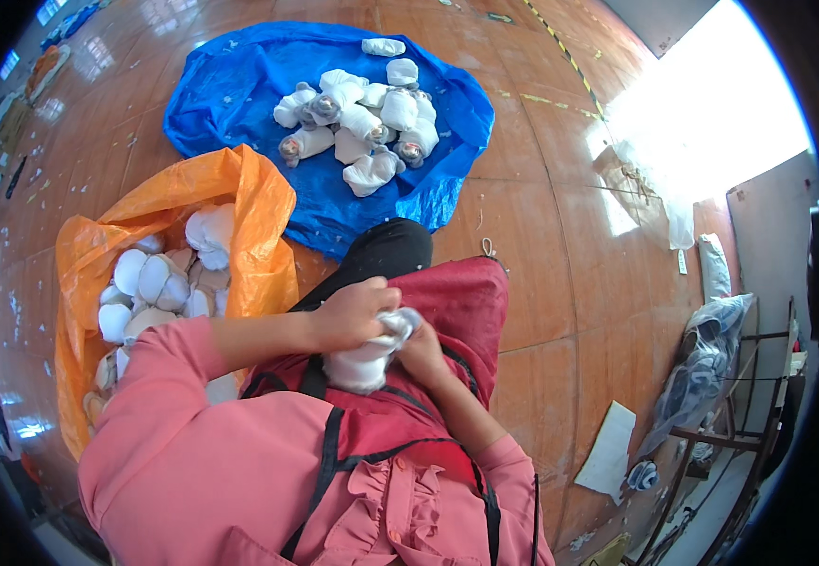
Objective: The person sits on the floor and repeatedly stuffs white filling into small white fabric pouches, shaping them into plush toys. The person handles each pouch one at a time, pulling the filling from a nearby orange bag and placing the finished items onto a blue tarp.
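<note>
My pink shirt is nearest. Over my red apron, my left hand and right hand are clamped on one white bundle. An orange bag stands left; far, a blue sheet carries more bundles.

Strong daylight is pouring in at the upper right, blowing out the opening to pure white. Glare is washing over the nearby floor; smaller window reflections are shining along its left side. Blue sheet is catching sheen at its lower-right folds. Centre is reading evenly lit, shadows soft. Left hand, right hand and white piece are showing decently, fine detail looking soft. Fisheye is bending the rack at right; corners are sitting in black.
</note>
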The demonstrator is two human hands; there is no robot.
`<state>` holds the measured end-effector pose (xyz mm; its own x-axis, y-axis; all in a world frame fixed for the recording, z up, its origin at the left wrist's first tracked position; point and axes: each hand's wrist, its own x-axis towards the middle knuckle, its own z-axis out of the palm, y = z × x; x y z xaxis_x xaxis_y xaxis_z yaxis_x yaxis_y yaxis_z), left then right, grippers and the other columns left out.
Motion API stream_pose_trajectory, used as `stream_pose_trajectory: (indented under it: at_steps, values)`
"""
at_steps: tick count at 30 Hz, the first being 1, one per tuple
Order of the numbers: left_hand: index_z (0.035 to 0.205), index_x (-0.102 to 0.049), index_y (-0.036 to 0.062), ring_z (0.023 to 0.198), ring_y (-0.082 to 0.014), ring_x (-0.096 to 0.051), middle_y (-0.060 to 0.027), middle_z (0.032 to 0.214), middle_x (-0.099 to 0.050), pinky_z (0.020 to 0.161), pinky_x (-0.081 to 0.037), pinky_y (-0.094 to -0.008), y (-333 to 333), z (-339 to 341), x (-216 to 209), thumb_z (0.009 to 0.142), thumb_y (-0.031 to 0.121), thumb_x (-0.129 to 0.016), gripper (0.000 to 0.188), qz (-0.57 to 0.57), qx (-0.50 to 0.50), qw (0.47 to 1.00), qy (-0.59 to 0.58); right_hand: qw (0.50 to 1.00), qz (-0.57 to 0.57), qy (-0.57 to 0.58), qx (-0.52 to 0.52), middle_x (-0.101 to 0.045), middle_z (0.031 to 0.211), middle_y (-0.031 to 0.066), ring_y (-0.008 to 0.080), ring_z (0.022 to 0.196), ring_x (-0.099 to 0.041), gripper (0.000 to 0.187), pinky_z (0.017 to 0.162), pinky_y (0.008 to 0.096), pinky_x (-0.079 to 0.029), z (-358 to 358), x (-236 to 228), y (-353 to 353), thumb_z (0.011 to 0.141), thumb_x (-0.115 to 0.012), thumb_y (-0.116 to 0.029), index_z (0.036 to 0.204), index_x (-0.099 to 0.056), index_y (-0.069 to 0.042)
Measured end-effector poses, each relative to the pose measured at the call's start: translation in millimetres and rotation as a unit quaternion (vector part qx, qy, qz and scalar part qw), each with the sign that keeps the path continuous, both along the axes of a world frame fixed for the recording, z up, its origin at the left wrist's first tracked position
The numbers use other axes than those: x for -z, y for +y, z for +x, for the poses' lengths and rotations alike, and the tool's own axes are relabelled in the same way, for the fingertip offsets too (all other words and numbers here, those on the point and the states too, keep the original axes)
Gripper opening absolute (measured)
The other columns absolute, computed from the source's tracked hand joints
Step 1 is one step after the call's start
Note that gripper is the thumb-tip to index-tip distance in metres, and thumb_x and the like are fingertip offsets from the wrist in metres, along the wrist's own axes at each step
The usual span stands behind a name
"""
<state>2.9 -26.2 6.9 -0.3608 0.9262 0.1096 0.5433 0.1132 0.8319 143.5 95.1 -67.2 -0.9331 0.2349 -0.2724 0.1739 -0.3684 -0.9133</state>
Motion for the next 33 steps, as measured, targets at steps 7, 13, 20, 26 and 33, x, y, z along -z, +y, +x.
stream_pose_trajectory:
  at_steps: [7, 13, 20, 26, 33]
  values:
    - [0.082, -0.057, 0.0060, 0.077, -0.0311, -0.052, -0.0120, 0.080, -0.049, 0.068, -0.043, -0.0395, 27, 14, 38, 0.077, 0.018, -0.071, 0.019, 0.105, 0.056, 0.993, 0.014, 0.973, 0.206, -0.049, 0.086, -0.066, 0.087, 0.0024, 0.0107, 0.080, -0.060, 0.016, 0.071, 0.0277, -0.049, 25, 8, 23, 0.082, -0.073, -0.004, 0.092, -0.060, -0.006]
    - [0.092, -0.063, 0.0052, 0.082, -0.0284, -0.055, -0.0099, 0.086, -0.055, 0.073, -0.044, -0.0377, 0, 15, 25, 0.079, 0.025, -0.077, 0.028, 0.092, 0.113, 0.989, 0.001, 0.971, 0.220, 0.010, 0.097, -0.066, 0.081, 0.0036, 0.0116, 0.075, -0.060, 0.020, 0.069, 0.0281, -0.049, 31, 4, 12, 0.076, -0.077, -0.006, 0.087, -0.060, -0.006]
    - [0.096, -0.066, 0.0062, 0.091, -0.0289, -0.059, -0.0097, 0.095, -0.060, 0.080, -0.047, -0.0382, -20, 19, 27, 0.077, 0.018, -0.079, 0.025, 0.120, 0.120, 0.985, 0.010, 0.959, 0.267, 0.020, 0.093, -0.067, 0.083, 0.0070, 0.0158, 0.078, -0.063, 0.020, 0.071, 0.0287, -0.051, 33, 4, 10, 0.074, -0.073, 0.001, 0.089, -0.062, -0.005]
    - [0.096, -0.069, 0.0084, 0.096, -0.0287, -0.059, -0.0086, 0.100, -0.060, 0.084, -0.047, -0.0402, -27, 23, 12, 0.072, 0.016, -0.081, 0.028, 0.147, 0.137, 0.975, 0.096, 0.900, 0.358, 0.214, 0.127, -0.065, 0.093, 0.0116, 0.0240, 0.084, -0.065, 0.030, 0.073, 0.0321, -0.052, 24, 2, 18, 0.070, -0.073, 0.006, 0.093, -0.058, -0.005]
    - [0.093, -0.068, 0.0095, 0.103, -0.0325, -0.058, -0.0132, 0.111, -0.059, 0.090, -0.048, -0.0412, -26, 23, 0, 0.071, 0.014, -0.081, 0.026, 0.171, 0.141, 0.963, 0.152, 0.855, 0.450, 0.223, 0.126, -0.057, 0.098, 0.0095, 0.0234, 0.085, -0.060, 0.039, 0.071, 0.0314, -0.052, 25, -19, 20, 0.063, -0.077, 0.005, 0.095, -0.059, -0.009]
